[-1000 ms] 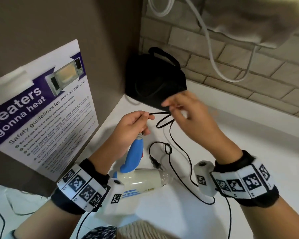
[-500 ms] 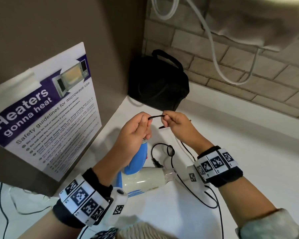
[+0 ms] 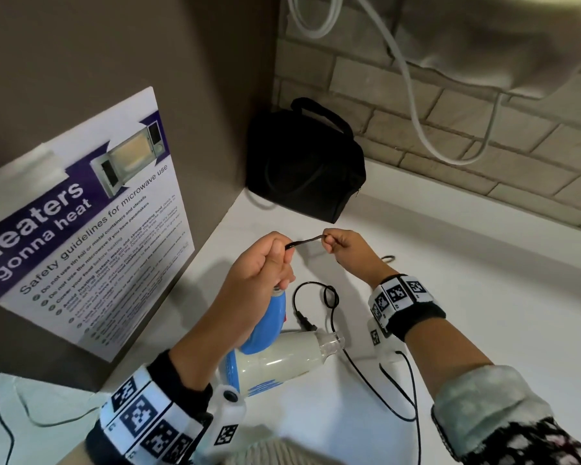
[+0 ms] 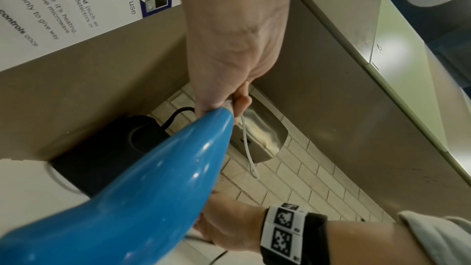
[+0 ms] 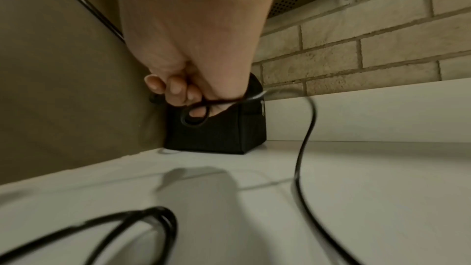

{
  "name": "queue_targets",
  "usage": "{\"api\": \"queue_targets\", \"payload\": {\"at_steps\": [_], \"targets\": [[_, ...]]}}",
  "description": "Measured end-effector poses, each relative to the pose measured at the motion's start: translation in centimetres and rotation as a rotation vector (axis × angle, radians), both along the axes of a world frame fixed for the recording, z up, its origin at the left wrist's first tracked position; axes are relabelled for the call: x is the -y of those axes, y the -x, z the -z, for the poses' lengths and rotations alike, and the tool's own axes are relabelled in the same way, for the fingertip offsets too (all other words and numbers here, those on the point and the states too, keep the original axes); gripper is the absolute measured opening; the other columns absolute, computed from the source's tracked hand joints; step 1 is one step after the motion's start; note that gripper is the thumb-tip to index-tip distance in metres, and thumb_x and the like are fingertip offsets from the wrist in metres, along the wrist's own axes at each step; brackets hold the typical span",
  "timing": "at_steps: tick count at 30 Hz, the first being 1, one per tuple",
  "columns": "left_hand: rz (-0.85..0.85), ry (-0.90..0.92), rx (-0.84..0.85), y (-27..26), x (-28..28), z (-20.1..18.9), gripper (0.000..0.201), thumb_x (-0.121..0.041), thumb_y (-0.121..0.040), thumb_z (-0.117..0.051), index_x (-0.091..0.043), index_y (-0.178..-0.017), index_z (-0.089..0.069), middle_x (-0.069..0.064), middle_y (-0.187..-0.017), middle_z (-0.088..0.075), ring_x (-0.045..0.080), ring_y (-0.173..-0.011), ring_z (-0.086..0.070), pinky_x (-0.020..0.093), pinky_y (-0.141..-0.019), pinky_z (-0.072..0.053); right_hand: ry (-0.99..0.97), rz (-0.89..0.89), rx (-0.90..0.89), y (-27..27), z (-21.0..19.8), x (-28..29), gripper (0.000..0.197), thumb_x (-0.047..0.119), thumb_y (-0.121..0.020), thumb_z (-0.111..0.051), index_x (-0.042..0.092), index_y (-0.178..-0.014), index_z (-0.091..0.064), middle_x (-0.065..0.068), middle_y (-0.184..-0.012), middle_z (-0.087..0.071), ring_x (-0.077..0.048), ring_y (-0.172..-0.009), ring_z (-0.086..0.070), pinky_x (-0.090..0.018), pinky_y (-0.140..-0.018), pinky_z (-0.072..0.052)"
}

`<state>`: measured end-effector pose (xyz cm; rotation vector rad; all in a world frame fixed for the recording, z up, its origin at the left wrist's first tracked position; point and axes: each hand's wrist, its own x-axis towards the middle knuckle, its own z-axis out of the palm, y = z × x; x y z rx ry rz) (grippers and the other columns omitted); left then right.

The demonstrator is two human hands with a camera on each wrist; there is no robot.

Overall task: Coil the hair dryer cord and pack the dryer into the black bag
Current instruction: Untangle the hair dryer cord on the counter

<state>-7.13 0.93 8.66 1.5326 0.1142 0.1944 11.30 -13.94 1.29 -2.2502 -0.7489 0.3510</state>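
Note:
A white hair dryer [image 3: 279, 359] with a blue handle [image 3: 269, 323] lies on the white counter [image 3: 467, 317]. My left hand [image 3: 265, 263] grips the tip of the blue handle [image 4: 142, 198] together with the black cord [image 3: 307, 241] where it leaves it. My right hand [image 3: 344, 246] pinches the same cord a short way to the right, a small loop [image 5: 195, 115] caught in its curled fingers. The rest of the cord [image 3: 329, 297] and the plug [image 3: 304, 322] lie loose on the counter. The black bag [image 3: 302, 166] stands in the corner beyond both hands.
A brown panel with a microwave safety poster [image 3: 81, 223] rises on the left. A brick wall [image 3: 483, 135] with a hanging white cable [image 3: 416, 105] is behind. Thin wires [image 3: 403, 397] from the wrist cameras trail over the counter.
My right hand drew back from near the bag toward my left hand, then moved slightly right with the cord, which now stretches short between both hands.

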Motion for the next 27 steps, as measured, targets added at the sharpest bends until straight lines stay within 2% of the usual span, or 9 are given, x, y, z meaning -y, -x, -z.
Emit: {"api": "queue_targets", "payload": {"at_steps": [2, 5, 9, 12, 16, 19, 22, 24, 27], "targets": [[0.000, -0.034, 0.005, 0.4, 0.1, -0.4, 0.035, -0.024, -0.102, -0.032, -0.022, -0.070, -0.046, -0.005, -0.057, -0.033, 0.013, -0.060, -0.035, 0.037, -0.070, -0.047, 0.055, 0.018, 0.031, -0.5, 0.7, 0.6, 0.038, -0.006, -0.085, -0.038, 0.021, -0.058, -0.037, 0.007, -0.056, -0.037, -0.005, -0.053, -0.032, -0.015, -0.054, -0.027], [-0.011, -0.071, 0.052, 1.0, 0.0, -1.2, 0.030, -0.028, -0.097, -0.031, -0.019, -0.072, -0.044, 0.000, -0.059, -0.032, 0.018, -0.060, -0.033, 0.045, -0.074, -0.043, 0.151, 0.084, 0.020, -1.0, 2.4, 2.5, 0.022, 0.001, -0.080, -0.042, 0.013, -0.062, -0.041, -0.002, -0.059, -0.043, -0.017, -0.059, -0.035, -0.028, -0.060, -0.031], [-0.040, -0.036, 0.071, 1.0, -0.5, -1.2, 0.031, -0.026, -0.098, -0.032, -0.017, -0.070, -0.041, 0.003, -0.060, -0.033, 0.032, -0.065, -0.030, 0.045, -0.072, -0.040, 0.205, 0.176, -0.035, -1.6, 4.2, 4.5, 0.025, 0.011, -0.079, -0.039, 0.021, -0.057, -0.035, -0.008, -0.063, -0.046, -0.022, -0.065, -0.039, -0.031, -0.063, -0.030], [-0.037, 0.010, 0.034, 0.8, -0.4, -0.7, 0.034, -0.025, -0.100, -0.031, -0.017, -0.069, -0.039, 0.007, -0.060, -0.032, 0.033, -0.065, -0.029, 0.042, -0.072, -0.037, 0.246, 0.208, -0.033, -2.2, 4.6, 4.9, 0.034, 0.002, -0.083, -0.042, 0.021, -0.056, -0.034, -0.006, -0.063, -0.046, -0.022, -0.066, -0.040, -0.032, -0.063, -0.030], [-0.091, 0.175, -0.049, 0.1, -0.9, 0.3, 0.034, -0.022, -0.103, -0.033, -0.003, -0.076, -0.038, 0.003, -0.058, -0.030, 0.020, -0.060, -0.034, 0.045, -0.071, -0.037, 0.318, 0.235, -0.019, -2.4, 4.6, 5.0, 0.039, 0.006, -0.091, -0.042, 0.021, -0.056, -0.035, -0.005, -0.064, -0.049, -0.023, -0.067, -0.043, -0.032, -0.064, -0.031], [-0.188, 0.423, -0.111, -1.0, -2.5, 1.5, 0.029, -0.019, -0.103, -0.031, -0.011, -0.078, -0.042, -0.004, -0.053, -0.030, 0.014, -0.054, -0.034, 0.036, -0.067, -0.040, 0.334, 0.284, -0.025, -2.3, 4.1, 4.9, 0.036, 0.009, -0.093, -0.039, 0.020, -0.060, -0.040, -0.008, -0.069, -0.053, -0.025, -0.067, -0.046, -0.031, -0.058, -0.032], [-0.265, 0.569, -0.168, -2.2, -4.2, 3.1, 0.030, -0.020, -0.104, -0.029, -0.016, -0.078, -0.043, -0.008, -0.049, -0.032, 0.008, -0.047, -0.037, 0.027, -0.064, -0.040, 0.259, 0.355, -0.049, -2.0, 3.1, 4.9, 0.024, 0.001, -0.088, -0.035, 0.010, -0.078, -0.055, -0.005, -0.080, -0.058, -0.019, -0.062, -0.047, -0.025, -0.052, -0.033], [-0.311, 0.605, -0.225, -2.9, -5.1, 4.2, 0.032, -0.019, -0.104, -0.028, -0.016, -0.076, -0.043, -0.008, -0.047, -0.033, 0.007, -0.046, -0.039, 0.027, -0.066, -0.042, 0.206, 0.384, -0.057, -1.7, 2.2, 4.7, 0.025, 0.000, -0.090, -0.032, 0.007, -0.089, -0.057, -0.002, -0.086, -0.058, -0.015, -0.060, -0.046, -0.024, -0.052, -0.034], [-0.348, 0.588, -0.328, -3.7, -5.5, 5.3, 0.031, -0.007, -0.101, -0.025, -0.016, -0.077, -0.042, -0.004, -0.053, -0.038, 0.010, -0.055, -0.041, 0.033, -0.079, -0.046, 0.174, 0.335, -0.028, -0.9, 0.1, 4.2, 0.024, 0.000, -0.092, -0.033, 0.010, -0.090, -0.055, 0.004, -0.080, -0.056, -0.009, -0.058, -0.045, -0.020, -0.051, -0.034]]}}
